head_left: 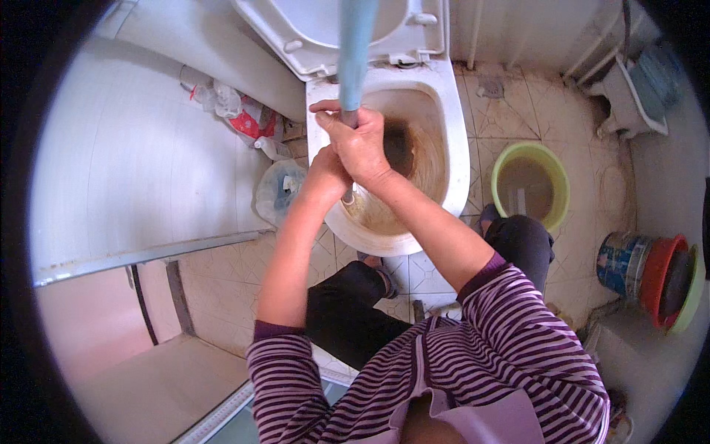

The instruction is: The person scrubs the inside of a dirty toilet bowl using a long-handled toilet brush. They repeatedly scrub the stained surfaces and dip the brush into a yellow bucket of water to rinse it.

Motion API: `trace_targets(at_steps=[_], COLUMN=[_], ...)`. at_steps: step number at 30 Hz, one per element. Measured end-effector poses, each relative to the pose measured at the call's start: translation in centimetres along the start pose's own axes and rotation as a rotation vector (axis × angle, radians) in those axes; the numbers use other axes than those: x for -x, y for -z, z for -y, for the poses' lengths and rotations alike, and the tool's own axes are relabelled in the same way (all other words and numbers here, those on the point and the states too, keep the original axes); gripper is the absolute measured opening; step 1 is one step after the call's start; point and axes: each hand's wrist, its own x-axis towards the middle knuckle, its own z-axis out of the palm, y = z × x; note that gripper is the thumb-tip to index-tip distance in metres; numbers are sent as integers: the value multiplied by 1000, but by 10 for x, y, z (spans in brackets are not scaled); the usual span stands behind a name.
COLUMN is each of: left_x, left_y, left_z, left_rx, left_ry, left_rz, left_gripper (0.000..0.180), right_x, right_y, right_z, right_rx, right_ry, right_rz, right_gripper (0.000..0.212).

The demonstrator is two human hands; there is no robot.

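Two-handed grip closed round blue pole (356,66), right hand (360,144) above left hand (328,174) | pole's lower end inside toilet bowl (456,159) | brown staining (418,148) present: scrubbing judged unfinished, completed share unclear

You are in a bathroom; before you stands a white toilet (459,148) with its seat (435,41) raised, and this tells it most clearly; the floor (521,111) is of pale tiles, with a drain (489,90) in it; at your right there are a green bucket (565,181) of cloudy water and, farther, some plastic basins (654,285).
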Motion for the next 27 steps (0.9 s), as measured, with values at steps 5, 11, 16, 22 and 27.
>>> trace_targets(at_steps=[5, 11, 16, 22, 27], left_x=[21, 25, 17, 1, 29], left_y=[-44, -60, -8, -23, -76], left_z=[-30, -18, -3, -13, -38], left_rx=[179, 431, 195, 6, 514], left_ry=[84, 19, -56, 91, 63], left_rz=[71, -100, -68, 119, -4], left_gripper=[30, 41, 33, 31, 40], right_x=[8, 6, 11, 12, 22], right_y=[45, 20, 2, 33, 62], right_z=[22, 34, 2, -1, 13], right_rx=[284, 394, 34, -9, 386], right_ry=[-153, -258, -19, -73, -162], right_rz=[273, 441, 163, 26, 381], right_gripper=[17, 15, 10, 13, 17])
